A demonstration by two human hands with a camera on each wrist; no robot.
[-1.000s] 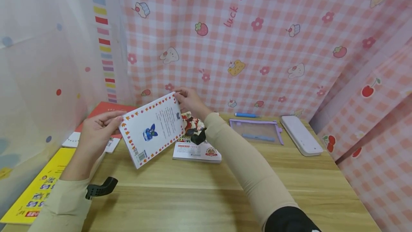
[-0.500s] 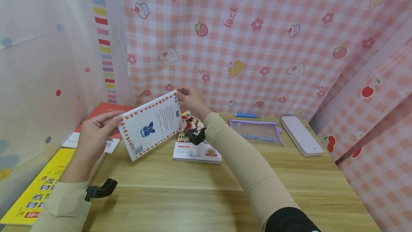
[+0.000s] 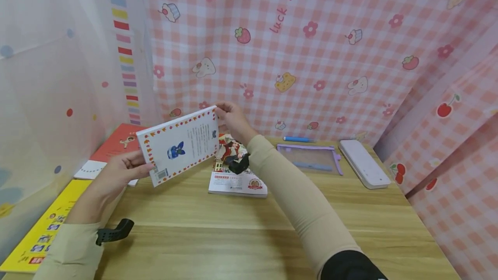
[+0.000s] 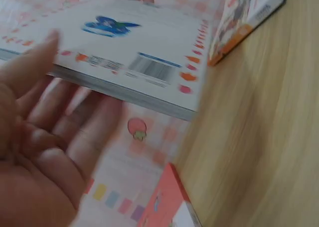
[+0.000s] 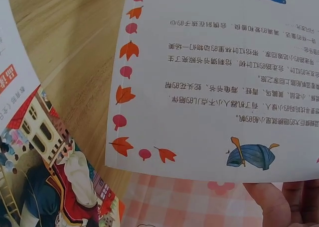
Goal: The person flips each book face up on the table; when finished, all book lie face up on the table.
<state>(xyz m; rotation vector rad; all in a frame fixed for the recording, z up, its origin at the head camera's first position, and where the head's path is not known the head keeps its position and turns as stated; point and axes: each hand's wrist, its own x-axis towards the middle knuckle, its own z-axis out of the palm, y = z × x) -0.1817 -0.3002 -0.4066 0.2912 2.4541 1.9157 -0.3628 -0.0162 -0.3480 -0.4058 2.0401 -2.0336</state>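
Note:
A white paperback book [image 3: 194,159], bordered with red and orange leaves, is raised at a tilt over the table. My right hand [image 3: 236,121] pinches its upper right corner; in the right wrist view, fingers [image 5: 271,202] show at the book's edge, partly hidden behind it. My left hand [image 3: 110,180] is at the book's left edge near the barcode. In the left wrist view its thumb [image 4: 37,62] is blurred and overlaps the cover, and the loosely spread fingers [image 4: 89,132] reach beneath the edge.
Another book [image 3: 239,185] with a colourful picture lies under my right wrist. Red [image 3: 120,141] and yellow [image 3: 46,228] books lie at the left. A mesh pouch [image 3: 307,147], a blue marker [image 3: 297,139] and a pale pencil case [image 3: 363,163] are at the back right.
My left hand has slid down from the book's upper left corner along its left edge, its thumb now near the barcode. The book has lifted slightly, and its lower edge has swung up.

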